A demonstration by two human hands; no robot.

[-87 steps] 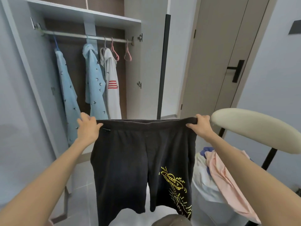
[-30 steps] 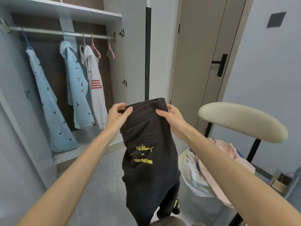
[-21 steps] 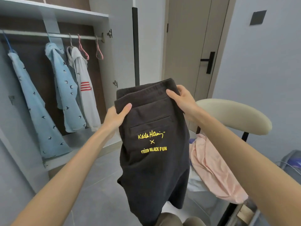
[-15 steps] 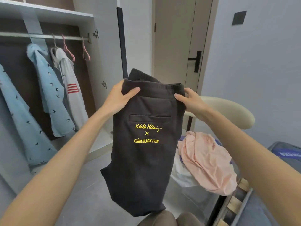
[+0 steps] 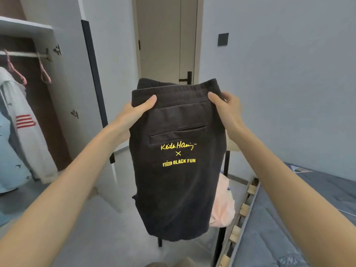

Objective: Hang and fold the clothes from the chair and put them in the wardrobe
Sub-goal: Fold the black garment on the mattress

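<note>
Head view: a pair of black shorts [image 5: 177, 170] hangs in the centre of the frame, doubled lengthwise so that both ribbed elastic waistbands stack at the top. The cloth is a thick, matt knit. A slit welt pocket crosses it below the waistband, and under that sits yellow print: a handwritten signature, a cross, and "BLACK FUN" in block letters. The left hand [image 5: 134, 114] grips the left end of the waistband, thumb lying flat across the front. The right hand [image 5: 227, 110] pinches the right end, fingers curled behind the cloth.

At the left edge an open white wardrobe [image 5: 63, 93] shows a metal rail [image 5: 19, 54] with thin pink hangers [image 5: 44, 72], a white garment with red stripes [image 5: 28, 135] and a pale blue patterned one [image 5: 7, 170]. Behind the shorts, lower right, soft pink clothing [image 5: 221, 205] lies on a black-framed chair [image 5: 232, 144]. A blue-grey mattress [image 5: 289, 218] over wooden slats [image 5: 244, 209] fills the lower right corner.
</note>
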